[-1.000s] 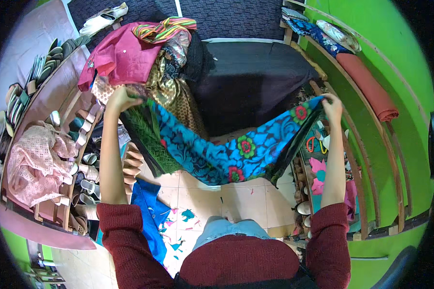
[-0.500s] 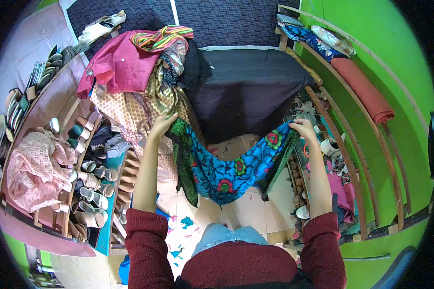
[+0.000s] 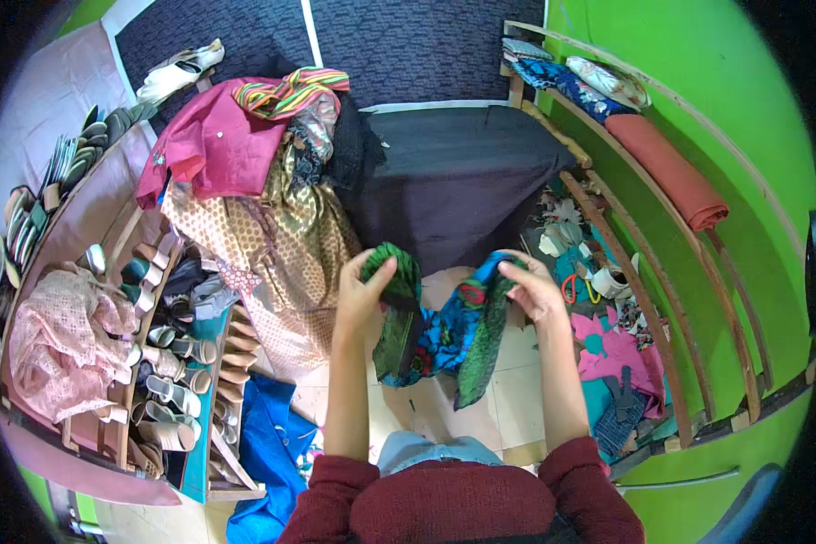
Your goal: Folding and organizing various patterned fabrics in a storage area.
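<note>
over tiled floor (image 3: 514, 399), left hand (image 3: 357, 295) and right hand (image 3: 539, 288) pinched floral cloth (image 3: 446, 337) between fingers (image 3: 383, 274); slack grip could drop it.

A maroon knit sweater (image 3: 453, 508) is worn with pale blue bottoms (image 3: 410, 452)

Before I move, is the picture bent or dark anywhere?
Head view: wooden rails on the right bow strongly, and the corners go black; head view again: the front of the black cloth is murky, while the patterned cloth shows clear colours.
</note>
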Motion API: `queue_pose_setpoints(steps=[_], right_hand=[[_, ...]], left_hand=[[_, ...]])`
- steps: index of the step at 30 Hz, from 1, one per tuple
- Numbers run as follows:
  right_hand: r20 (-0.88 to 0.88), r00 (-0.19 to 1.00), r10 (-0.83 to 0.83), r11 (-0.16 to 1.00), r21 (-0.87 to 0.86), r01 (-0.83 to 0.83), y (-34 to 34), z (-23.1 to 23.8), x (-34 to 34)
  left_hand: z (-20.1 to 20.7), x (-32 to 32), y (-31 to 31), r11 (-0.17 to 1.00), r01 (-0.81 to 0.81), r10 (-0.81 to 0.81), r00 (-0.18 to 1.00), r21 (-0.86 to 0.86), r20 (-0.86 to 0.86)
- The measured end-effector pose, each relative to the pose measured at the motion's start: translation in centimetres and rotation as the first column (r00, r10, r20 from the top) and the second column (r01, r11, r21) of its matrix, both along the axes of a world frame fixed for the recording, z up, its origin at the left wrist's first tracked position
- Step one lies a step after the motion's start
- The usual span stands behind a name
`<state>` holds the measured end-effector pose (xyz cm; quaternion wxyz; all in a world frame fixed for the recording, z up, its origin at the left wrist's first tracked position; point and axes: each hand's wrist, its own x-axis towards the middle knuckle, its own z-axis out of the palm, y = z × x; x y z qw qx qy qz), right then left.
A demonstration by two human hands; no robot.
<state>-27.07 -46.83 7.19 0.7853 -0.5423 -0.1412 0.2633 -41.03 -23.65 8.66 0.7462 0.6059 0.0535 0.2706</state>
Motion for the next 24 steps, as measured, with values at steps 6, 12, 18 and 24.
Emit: queue_pose_setpoints(steps=[6, 12, 18, 24], right_hand=[[0.241, 0.970, -0.007, 0.990, -0.137, 0.041, 0.2, 0.5, -3.9], [0.380, 0.921, -0.082, 0.996, -0.006, 0.091, 0.3, 0.7, -5.5], [0.578, 0.814, -0.058, 0.978, -0.130, 0.162, -1.1, -0.1, -6.0], [0.608, 0.791, -0.064, 0.909, -0.292, 0.298, -2.6, -3.5, -5.9]], left_hand=[[-3.2, 0.6, -3.7, 0.941, 0.046, -0.038, 0.999, 0.335, -0.030], [-2.9, -0.2, -5.6, 0.614, 0.449, -0.341, 0.892, 0.649, -0.295], [-4.3, -0.4, -5.2, 0.746, 0.184, -0.175, 0.981, 0.640, -0.078], [-3.1, -1.1, -5.5, 0.839, 0.089, -0.135, 0.990, 0.536, 0.047]])
